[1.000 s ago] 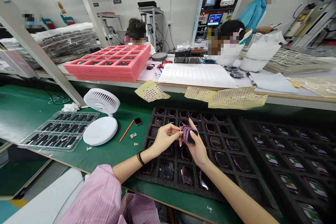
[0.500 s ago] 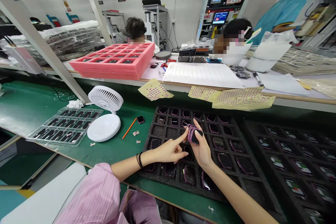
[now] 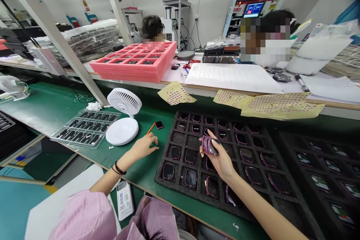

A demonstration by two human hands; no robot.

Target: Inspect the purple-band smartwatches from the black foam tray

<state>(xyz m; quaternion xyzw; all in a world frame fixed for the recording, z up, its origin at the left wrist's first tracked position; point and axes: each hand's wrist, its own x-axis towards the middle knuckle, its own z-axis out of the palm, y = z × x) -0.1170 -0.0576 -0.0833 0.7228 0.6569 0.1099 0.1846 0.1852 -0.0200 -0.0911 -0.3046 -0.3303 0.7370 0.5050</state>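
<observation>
My right hand (image 3: 221,159) grips several purple watch cases (image 3: 209,145), stacked together, above a black foam tray (image 3: 192,141). Purple-framed watches with dark screens, such as one watch (image 3: 190,178), sit in many of the tray's pockets. Left of the tray, my left hand (image 3: 144,146) is over the green bench with its fingers bent and apart, and nothing shows in them. Just beyond its fingers lie an orange stick (image 3: 151,128), partly covered by the hand, and a single loose watch (image 3: 159,125).
A white fan (image 3: 122,131) stands left of my left hand, beside a clear tray (image 3: 97,143) of black parts. Another foam tray (image 3: 317,165) of watches is at the right. On the shelf ahead are a pink foam box (image 3: 132,73) and paper sheets (image 3: 233,78); two people sit behind.
My left hand has moved away from the watch cases, leftward to the bench by the orange stick. My right hand still holds the stack. The view has shifted left.
</observation>
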